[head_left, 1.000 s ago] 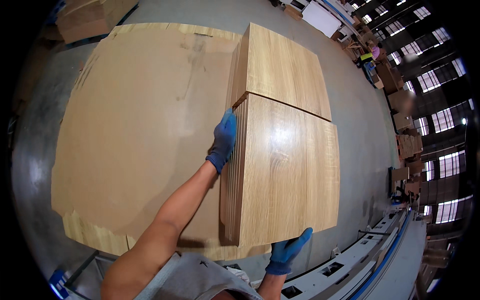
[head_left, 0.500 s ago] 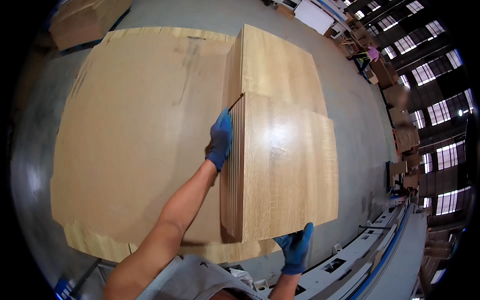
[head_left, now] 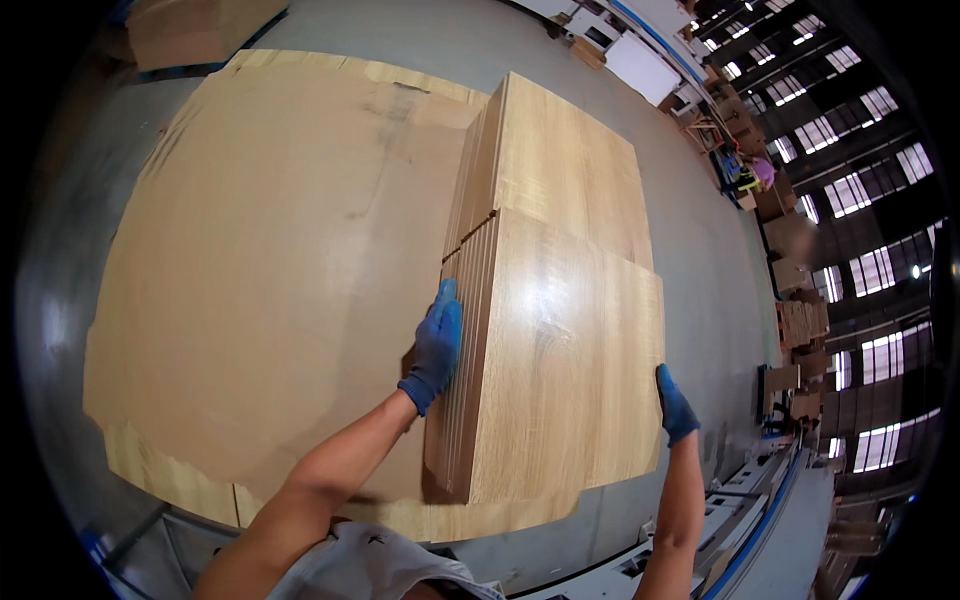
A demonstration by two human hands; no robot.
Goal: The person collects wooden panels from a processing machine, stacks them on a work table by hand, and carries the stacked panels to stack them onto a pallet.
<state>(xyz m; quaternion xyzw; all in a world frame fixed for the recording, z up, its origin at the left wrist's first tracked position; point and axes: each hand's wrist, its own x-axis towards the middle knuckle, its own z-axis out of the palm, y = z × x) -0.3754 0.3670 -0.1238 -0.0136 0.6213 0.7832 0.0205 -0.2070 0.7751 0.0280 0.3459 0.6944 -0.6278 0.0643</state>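
Observation:
A near stack of light wood-grain boards (head_left: pixel 560 370) stands in front of me, its layered edges showing on the left side. My left hand (head_left: pixel 435 340), in a blue glove, lies along that left side with its fingers stretched out. At the stack's right edge, my blue-gloved right hand (head_left: pixel 676 405) rests with straight fingers against the board ends. Part of the right hand's palm is hidden. Just beyond is a far stack of similar boards (head_left: pixel 570 165), with a dark gap between the two stacks on the left side.
Both stacks sit on the right part of a wide brown sheet (head_left: pixel 270 270) with wood-grain borders. A wrapped brown load (head_left: pixel 195 35) stands at far left. Pale machinery with a blue strip (head_left: pixel 760 530) runs along the lower right. A person (head_left: pixel 755 177) is in the distance.
My right hand has moved from the stack's near edge round to its right edge. The left hand has slid nearer along the left side. The whole view has shifted slightly.

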